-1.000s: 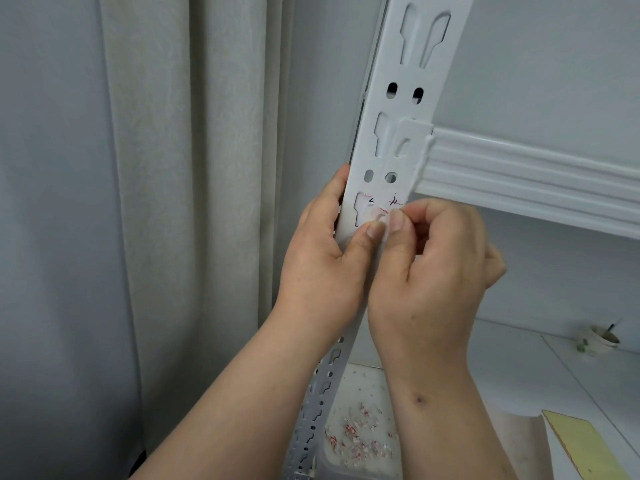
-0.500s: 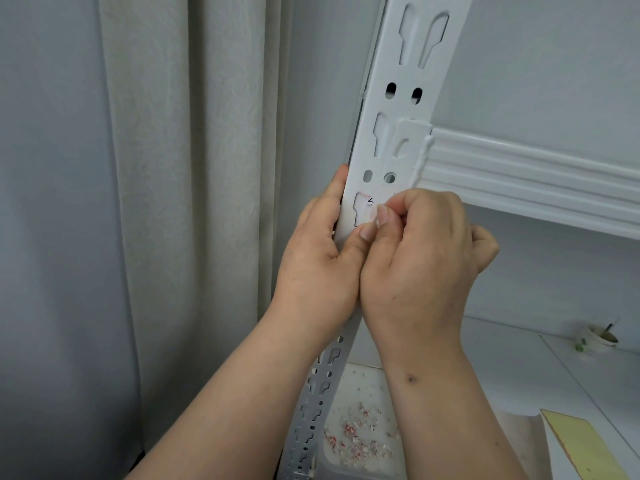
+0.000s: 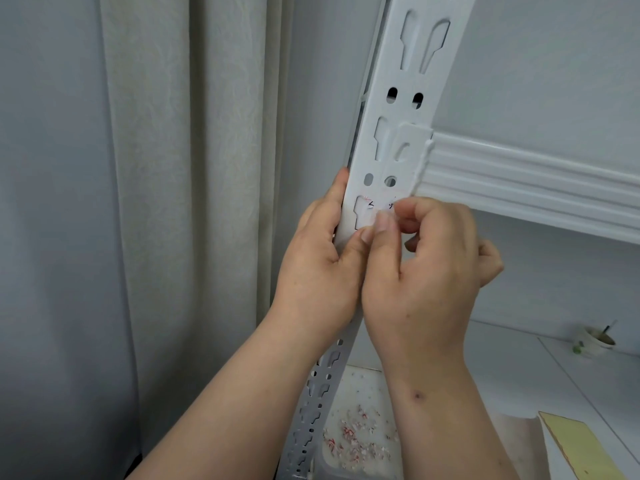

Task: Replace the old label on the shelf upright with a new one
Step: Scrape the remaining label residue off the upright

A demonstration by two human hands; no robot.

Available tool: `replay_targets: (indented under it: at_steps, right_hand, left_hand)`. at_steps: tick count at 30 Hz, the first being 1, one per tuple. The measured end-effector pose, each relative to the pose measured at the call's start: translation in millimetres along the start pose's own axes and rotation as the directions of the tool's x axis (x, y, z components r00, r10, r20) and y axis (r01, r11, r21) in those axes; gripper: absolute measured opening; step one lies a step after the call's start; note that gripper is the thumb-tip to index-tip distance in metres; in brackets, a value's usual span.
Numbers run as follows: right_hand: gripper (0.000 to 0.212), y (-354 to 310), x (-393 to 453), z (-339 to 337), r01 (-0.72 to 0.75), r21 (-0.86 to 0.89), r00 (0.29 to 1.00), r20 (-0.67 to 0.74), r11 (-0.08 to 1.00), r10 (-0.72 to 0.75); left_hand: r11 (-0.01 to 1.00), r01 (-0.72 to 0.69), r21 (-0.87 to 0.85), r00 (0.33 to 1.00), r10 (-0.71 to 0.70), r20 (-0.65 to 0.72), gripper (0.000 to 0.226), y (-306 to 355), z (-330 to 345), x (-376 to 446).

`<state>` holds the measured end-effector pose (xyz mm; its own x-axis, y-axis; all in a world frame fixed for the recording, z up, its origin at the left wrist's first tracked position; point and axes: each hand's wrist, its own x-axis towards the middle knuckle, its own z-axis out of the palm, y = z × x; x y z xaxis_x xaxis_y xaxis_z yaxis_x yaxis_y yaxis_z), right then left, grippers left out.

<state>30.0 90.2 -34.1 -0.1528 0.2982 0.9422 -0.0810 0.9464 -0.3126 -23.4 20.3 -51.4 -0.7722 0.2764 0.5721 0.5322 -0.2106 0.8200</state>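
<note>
A white slotted shelf upright [image 3: 412, 74] runs from top right down to the bottom centre. A thin see-through label [image 3: 367, 210] with red and black marks is stuck on it just below a pair of round holes. My left hand [image 3: 320, 271] grips the upright from its left edge, thumb pressed on the front under the label. My right hand [image 3: 420, 271] pinches the label's lower right part between thumb and forefinger. My right fingers hide the label's right side.
A white shelf beam [image 3: 533, 183] joins the upright at the right. Pale curtains [image 3: 194, 202] hang at the left. Below sit a white tray [image 3: 360, 441] holding several label scraps, a yellow pad [image 3: 581, 445] and a small cup [image 3: 594, 341].
My right hand has shifted slightly right and its fingers have loosened, uncovering more of the label's marks. My left hand stays gripping the upright.
</note>
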Motion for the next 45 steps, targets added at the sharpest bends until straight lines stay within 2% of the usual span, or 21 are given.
replay_targets:
  at_steps: [5, 10, 15, 20, 23, 27, 30, 34, 40, 45]
  right_hand:
    - [0.001, 2.9, 2.7, 1.1, 0.052, -0.052, 0.999, 0.009, 0.997, -0.051]
    - [0.006, 0.5, 4.0, 3.9, 0.045, -0.095, 0.999, 0.009, 0.994, -0.044]
    - [0.004, -0.2, 5.3, 4.3, 0.009, -0.081, 0.999, 0.044, 0.997, -0.005]
    - [0.004, 1.5, 6.9, -1.9, -0.047, -0.001, 0.998, -0.032, 0.999, 0.047]
    - [0.001, 0.8, 4.1, -4.4, -0.035, 0.022, 0.999, -0.028, 0.999, 0.036]
    - [0.009, -0.4, 0.9, -0.7, 0.004, -0.003, 0.999, 0.039, 1.0, -0.003]
    - [0.001, 1.4, 2.5, 1.8, 0.028, -0.033, 0.999, 0.023, 0.999, -0.028]
    - [0.004, 0.5, 5.3, 4.3, 0.029, -0.079, 0.999, 0.017, 0.996, -0.028]
    - [0.007, -1.1, 6.7, 4.2, -0.008, -0.079, 0.998, 0.056, 0.997, 0.013]
    - [0.004, 0.8, 6.9, -1.9, -0.071, -0.003, 0.997, -0.019, 0.997, 0.071]
  left_hand:
    - [1.0, 0.006, 0.002, 1.0, -0.006, 0.0, 0.063, 1.1, -0.1, -0.1]
    - [1.0, -0.005, 0.007, 1.0, 0.005, -0.007, 0.064, 3.9, -0.6, -2.7]
    - [1.0, 0.005, 0.014, 1.0, -0.005, -0.004, 0.065, 3.4, -0.3, -1.9]
    - [0.997, -0.014, 0.07, 1.0, 0.016, -0.017, 0.067, 3.4, -0.2, -1.2]
    - [0.998, -0.009, 0.063, 1.0, 0.011, -0.02, 0.065, 3.4, 0.0, -1.5]
    - [0.999, 0.008, 0.033, 1.0, -0.008, -0.009, 0.059, 2.5, 0.3, -1.3]
    - [0.999, 0.004, 0.043, 1.0, -0.003, -0.028, 0.061, 4.1, 0.2, -3.0]
    - [0.999, -0.003, 0.046, 1.0, 0.004, -0.029, 0.061, 6.0, -0.6, -4.5]
    - [1.0, 0.008, 0.026, 1.0, -0.007, -0.024, 0.065, 6.0, 0.1, -4.3]
    - [0.996, -0.011, 0.083, 0.999, 0.014, -0.033, 0.065, 5.1, -0.6, -3.0]
